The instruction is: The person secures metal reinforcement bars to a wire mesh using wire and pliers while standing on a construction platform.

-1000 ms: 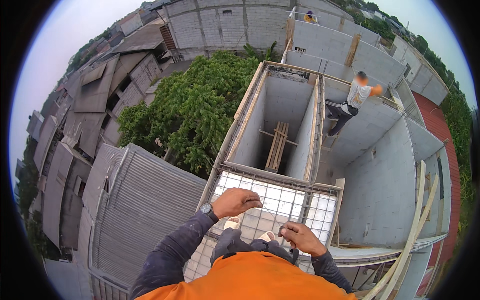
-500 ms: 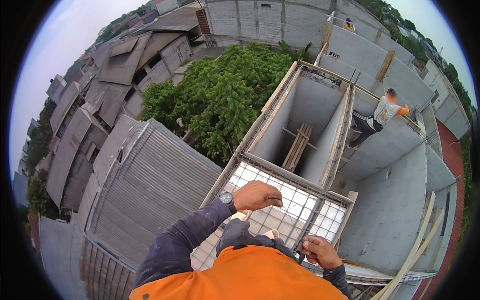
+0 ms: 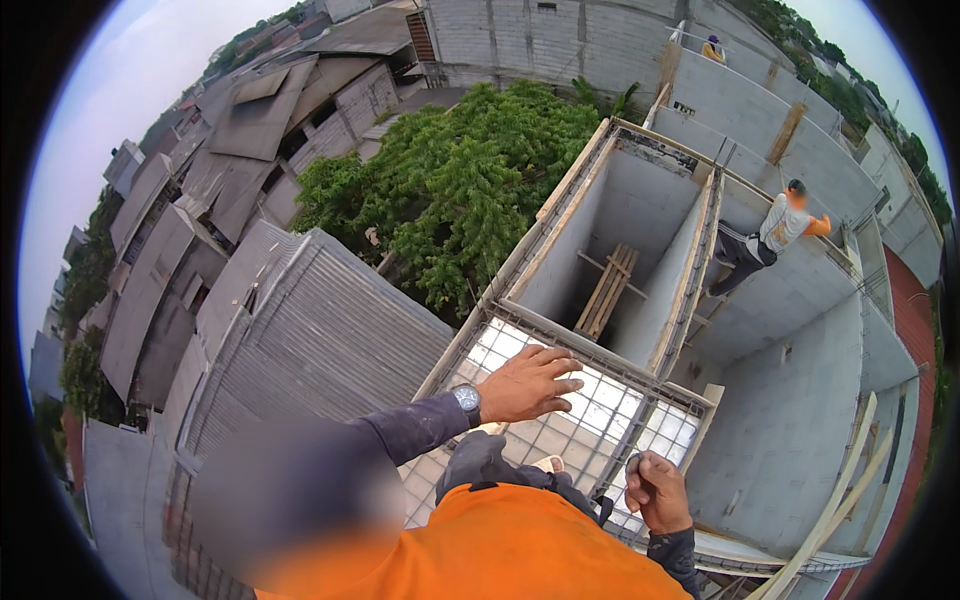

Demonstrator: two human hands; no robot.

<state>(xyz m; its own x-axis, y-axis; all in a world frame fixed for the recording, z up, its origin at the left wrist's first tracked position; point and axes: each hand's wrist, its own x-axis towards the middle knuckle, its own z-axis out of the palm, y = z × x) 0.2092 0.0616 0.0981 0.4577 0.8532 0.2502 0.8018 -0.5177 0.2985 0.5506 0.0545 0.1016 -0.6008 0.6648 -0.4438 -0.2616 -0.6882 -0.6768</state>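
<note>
My left hand (image 3: 528,384), below a wristwatch (image 3: 467,400), reaches over a steel bar mesh (image 3: 600,395) laid on pale panels. Its fingers are spread and hold nothing. On the right, my right hand (image 3: 656,492) is curled closed above the mesh's near right part. A small dark grey bit shows at its fingertips, too small to name. Between my hands runs a dark bundle of reinforcing bars (image 3: 632,432) across the mesh. One sandalled foot (image 3: 549,464) of mine shows below.
Beyond the mesh, a deep walled shaft holds wooden planks (image 3: 607,290). A co-worker (image 3: 770,235) perches on a wall at the right; another person (image 3: 712,48) is farther off. Long timber strips (image 3: 835,500) lean at lower right. A corrugated roof (image 3: 320,340) and trees (image 3: 460,180) lie left and ahead.
My left hand has opened from drooping, gathered fingers to spread ones. My right hand has risen slightly, still closed. The whole view has shifted a little rightward.
</note>
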